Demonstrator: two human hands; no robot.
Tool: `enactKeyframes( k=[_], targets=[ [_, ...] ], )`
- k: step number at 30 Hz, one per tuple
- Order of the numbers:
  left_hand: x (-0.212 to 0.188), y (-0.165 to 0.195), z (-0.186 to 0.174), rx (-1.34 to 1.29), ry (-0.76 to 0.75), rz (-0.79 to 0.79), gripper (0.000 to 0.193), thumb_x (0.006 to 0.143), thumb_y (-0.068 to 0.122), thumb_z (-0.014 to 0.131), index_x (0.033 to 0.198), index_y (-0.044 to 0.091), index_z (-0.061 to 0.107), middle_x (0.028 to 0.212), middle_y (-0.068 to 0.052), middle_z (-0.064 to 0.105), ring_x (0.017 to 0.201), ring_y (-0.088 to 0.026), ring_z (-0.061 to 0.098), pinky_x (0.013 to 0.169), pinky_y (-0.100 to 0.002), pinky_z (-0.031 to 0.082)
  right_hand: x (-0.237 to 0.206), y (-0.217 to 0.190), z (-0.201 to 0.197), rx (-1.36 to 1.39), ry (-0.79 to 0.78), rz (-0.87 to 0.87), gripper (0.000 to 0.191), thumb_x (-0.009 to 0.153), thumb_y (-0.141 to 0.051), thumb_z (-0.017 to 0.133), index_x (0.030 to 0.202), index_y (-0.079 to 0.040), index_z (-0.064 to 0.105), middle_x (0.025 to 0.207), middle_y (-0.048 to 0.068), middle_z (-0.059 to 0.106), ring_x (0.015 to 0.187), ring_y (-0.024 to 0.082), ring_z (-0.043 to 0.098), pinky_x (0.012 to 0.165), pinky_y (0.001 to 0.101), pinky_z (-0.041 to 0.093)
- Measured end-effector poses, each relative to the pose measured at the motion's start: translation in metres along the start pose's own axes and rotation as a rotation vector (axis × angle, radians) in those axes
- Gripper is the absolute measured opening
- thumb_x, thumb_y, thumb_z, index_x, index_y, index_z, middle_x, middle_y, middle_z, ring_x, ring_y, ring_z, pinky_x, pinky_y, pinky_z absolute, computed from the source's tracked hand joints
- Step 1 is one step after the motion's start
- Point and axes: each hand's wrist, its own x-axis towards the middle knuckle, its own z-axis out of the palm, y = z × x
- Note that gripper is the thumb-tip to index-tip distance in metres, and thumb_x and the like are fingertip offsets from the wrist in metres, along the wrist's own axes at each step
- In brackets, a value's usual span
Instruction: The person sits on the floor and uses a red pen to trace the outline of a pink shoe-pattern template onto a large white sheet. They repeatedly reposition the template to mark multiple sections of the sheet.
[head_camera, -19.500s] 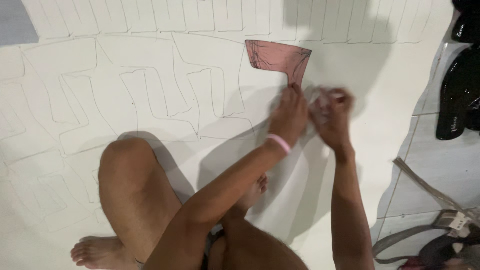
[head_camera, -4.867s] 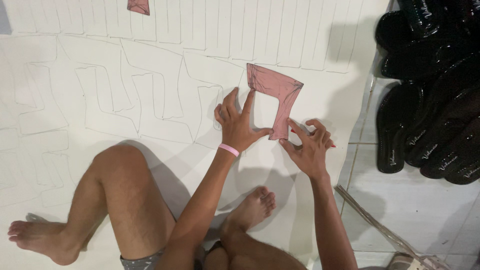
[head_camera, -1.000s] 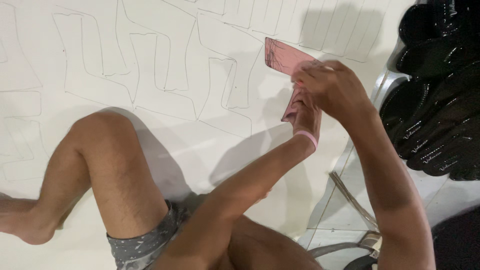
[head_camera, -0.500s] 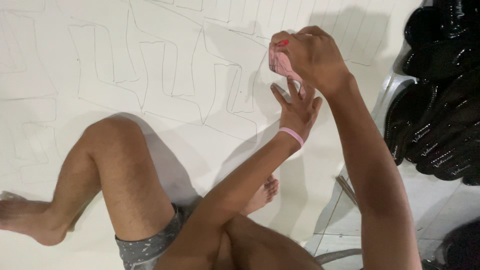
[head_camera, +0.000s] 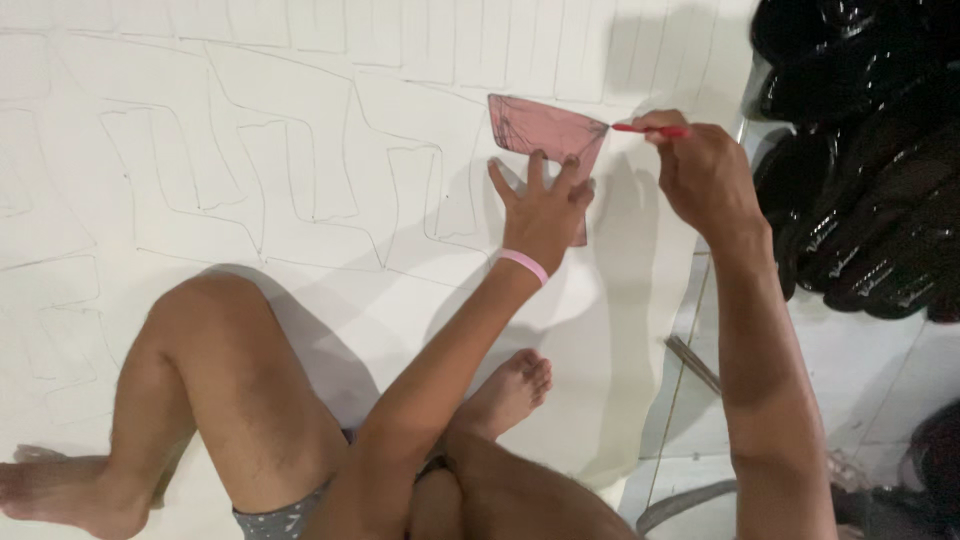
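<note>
While you are tracing around the pink template (head_camera: 545, 130), you are holding it flat on the white sheet (head_camera: 300, 300) spread over the floor, near the sheet's right edge. Your left hand (head_camera: 540, 205) is lying spread, fingers fanned over the template's lower part, and your right hand (head_camera: 700, 170) is pinching a red pen (head_camera: 648, 129) whose tip is touching the template's upper right corner.

To do this well, you are wanting steady downward pressure from the spread palm so the template is not creeping, and you are keeping the pen tip snug against the edge and fairly upright as it is travelling. Shifting the fingers clear before the tip is reaching them is likely saving you a broken line.

Counting: you are working with one template, one pen, one sheet. Outlines already drawn on the sheet are numbering several, too faint at the margins for an exact count. A heap of black sandals (head_camera: 860, 160) is lying to the right, too overlapped to count.
</note>
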Motion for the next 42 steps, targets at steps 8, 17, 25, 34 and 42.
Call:
enactKeyframes(
  k=[8,17,25,34,42],
  targets=[
    [-0.001,-0.011,-0.014,-0.055,-0.075,0.039,0.061,0.075,0.013,0.078,0.133,0.020,0.062,0.142,0.004,0.050,0.140,-0.034,0.038,0.105,-0.089,0.014,-0.048,-0.003,0.043,0.121,0.120,-0.119,0.028,0.103,0.003,0.060,0.127,-0.008,0.066,0.104,0.011,0.074,0.087,0.030,0.072,0.078,0.0414,0.059],
    [0.001,-0.008,-0.024,-0.123,-0.160,0.005,0.061,0.070,0.007,0.080,0.127,0.019,0.062,0.144,0.003,0.050,0.141,-0.035,0.035,0.107,-0.086,0.009,-0.054,0.003,0.047,0.214,0.322,0.078,0.026,0.111,0.005,0.058,0.132,-0.010,0.060,0.124,0.013,0.075,0.097,0.035,0.071,0.085,0.0425,0.058],
    [-0.001,-0.012,-0.019,-0.092,-0.127,0.035,0.049,0.078,-0.003,0.068,0.121,0.019,0.065,0.144,0.005,0.052,0.142,-0.034,0.036,0.107,-0.085,0.010,-0.090,-0.023,0.060,0.101,0.175,-0.101,0.039,0.096,0.003,0.066,0.134,-0.007,0.063,0.102,0.010,0.075,0.084,0.031,0.070,0.081,0.0437,0.057],
    [0.001,-0.013,-0.009,-0.075,-0.037,0.070,0.035,0.087,0.002,0.069,0.116,0.020,0.067,0.139,0.005,0.054,0.140,-0.035,0.038,0.109,-0.085,0.012,-0.150,-0.044,0.060,0.326,0.069,-0.042,0.041,0.085,0.013,0.062,0.122,-0.004,0.063,0.119,0.009,0.076,0.083,0.025,0.073,0.086,0.0393,0.058],
    [0.001,-0.011,-0.018,-0.102,-0.148,0.049,0.058,0.069,0.014,0.079,0.124,0.023,0.066,0.142,0.001,0.052,0.139,-0.037,0.036,0.109,-0.083,0.011,-0.143,-0.050,0.069,0.296,0.100,-0.063,0.033,0.087,0.011,0.065,0.116,-0.005,0.063,0.118,0.008,0.075,0.087,0.028,0.072,0.088,0.0414,0.057]
  ],
)
